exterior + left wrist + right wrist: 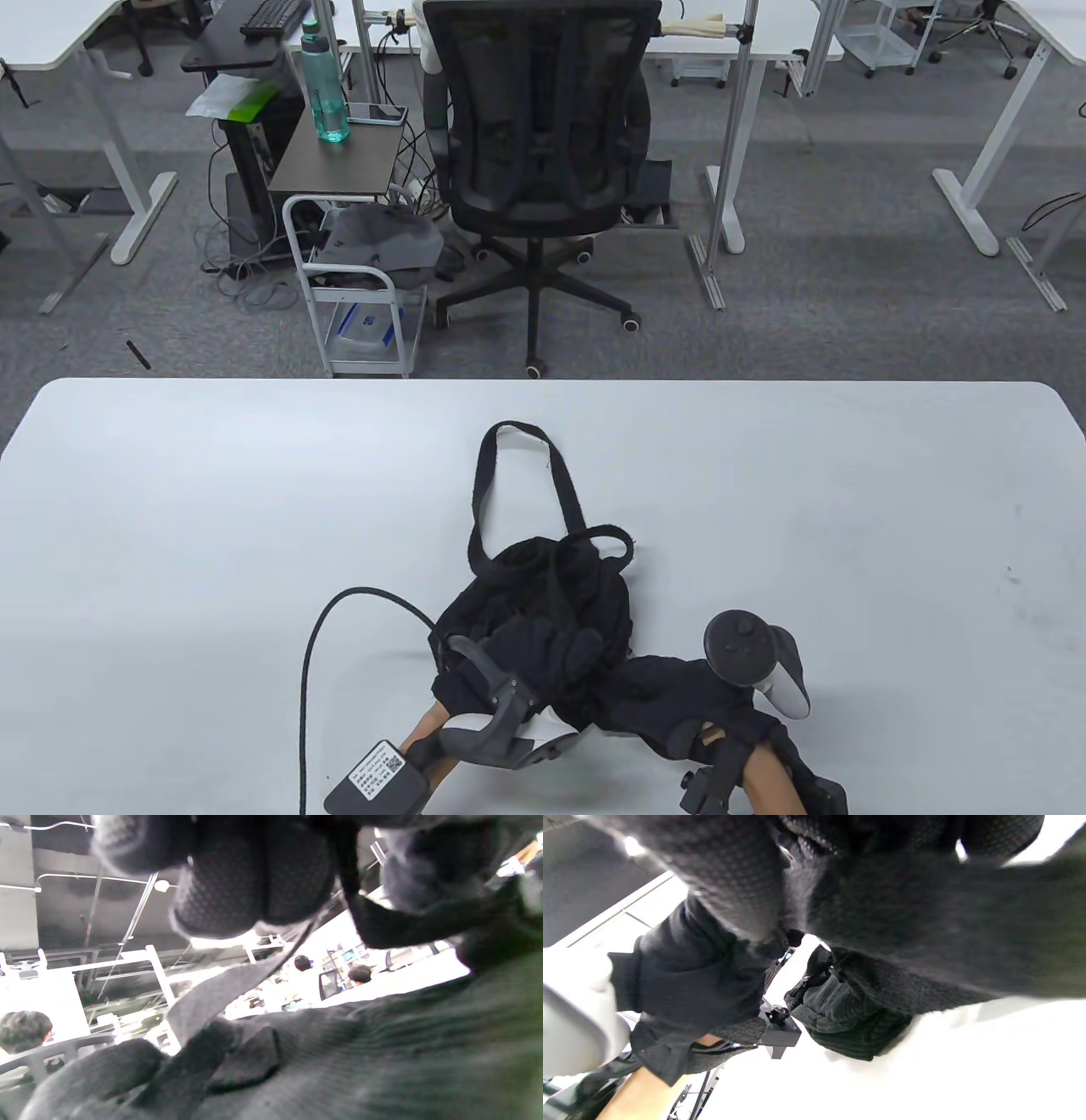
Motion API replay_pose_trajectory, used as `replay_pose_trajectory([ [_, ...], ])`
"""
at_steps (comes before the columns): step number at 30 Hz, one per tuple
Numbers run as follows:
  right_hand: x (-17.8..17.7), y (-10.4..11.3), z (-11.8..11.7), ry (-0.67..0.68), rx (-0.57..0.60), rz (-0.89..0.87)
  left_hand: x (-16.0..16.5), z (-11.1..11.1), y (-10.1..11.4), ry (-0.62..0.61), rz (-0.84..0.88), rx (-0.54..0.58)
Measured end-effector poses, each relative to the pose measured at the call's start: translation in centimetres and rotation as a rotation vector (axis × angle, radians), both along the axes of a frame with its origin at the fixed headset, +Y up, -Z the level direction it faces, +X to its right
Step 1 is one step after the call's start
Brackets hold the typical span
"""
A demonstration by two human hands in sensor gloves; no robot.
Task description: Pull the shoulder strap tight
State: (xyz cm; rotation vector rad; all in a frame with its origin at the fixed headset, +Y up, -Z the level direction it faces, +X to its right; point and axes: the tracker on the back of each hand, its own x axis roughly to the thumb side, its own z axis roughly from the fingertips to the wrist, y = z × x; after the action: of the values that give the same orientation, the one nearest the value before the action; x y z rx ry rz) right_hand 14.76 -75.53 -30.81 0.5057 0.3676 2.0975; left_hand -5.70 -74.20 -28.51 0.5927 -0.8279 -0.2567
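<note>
Table view: soft, limp black bag [543,603], strap [517,484] looping beyond it. Left hand [517,658] rests on bag, right hand [679,700] beside it; grips can't be told. Best hold probably the strap's flat webbing.

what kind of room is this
Most likely an open office or lab: a mesh office chair on grey carpet, rows of white desks, and a keyboard on a stand behind the white table.

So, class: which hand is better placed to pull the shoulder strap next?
Probably the left hand: it rests on the black bag where the shoulder strap joins. The right hand lies at the bag's near right side, away from the strap.
</note>
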Motion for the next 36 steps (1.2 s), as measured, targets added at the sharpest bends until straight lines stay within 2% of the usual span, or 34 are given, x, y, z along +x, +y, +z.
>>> replay_pose_trajectory([
  [5,-1.0,0.4,0.5,-0.076,0.081,0.006,1.3,1.2,0.1,-0.045,0.002,0.019],
  [8,-1.3,0.6,0.6,-0.079,0.116,0.029,1.5,1.2,-0.4,-0.042,-0.037,0.043],
  [16,-0.7,0.4,0.3,-0.041,0.07,0.016,0.3,-0.8,-0.4,0.005,0.001,-0.035],
  [19,-0.3,0.4,0.3,-0.021,0.04,0.0,-0.2,-1.3,-0.3,0.043,0.004,-0.031],
  [22,-0.1,0.4,0.2,-0.019,0.029,-0.002,-0.2,-0.8,-0.1,0.027,0.027,-0.039],
  [26,-0.1,0.2,0.2,-0.07,0.059,0.013,0.4,0.4,0.2,0.001,0.012,0.007],
  [29,-0.8,0.3,0.4,-0.109,0.092,-0.029,1.4,1.5,0.5,-0.048,0.05,-0.013],
  [31,-1.0,0.5,0.6,-0.123,0.107,-0.045,1.6,1.6,0.4,-0.007,0.051,-0.027],
  [33,-1.0,0.6,0.6,-0.114,0.137,-0.031,1.4,1.4,0.5,-0.072,0.111,-0.076],
  [36,-1.1,0.5,0.5,-0.109,0.12,-0.053,1.0,1.1,0.5,-0.074,0.156,-0.155],
])
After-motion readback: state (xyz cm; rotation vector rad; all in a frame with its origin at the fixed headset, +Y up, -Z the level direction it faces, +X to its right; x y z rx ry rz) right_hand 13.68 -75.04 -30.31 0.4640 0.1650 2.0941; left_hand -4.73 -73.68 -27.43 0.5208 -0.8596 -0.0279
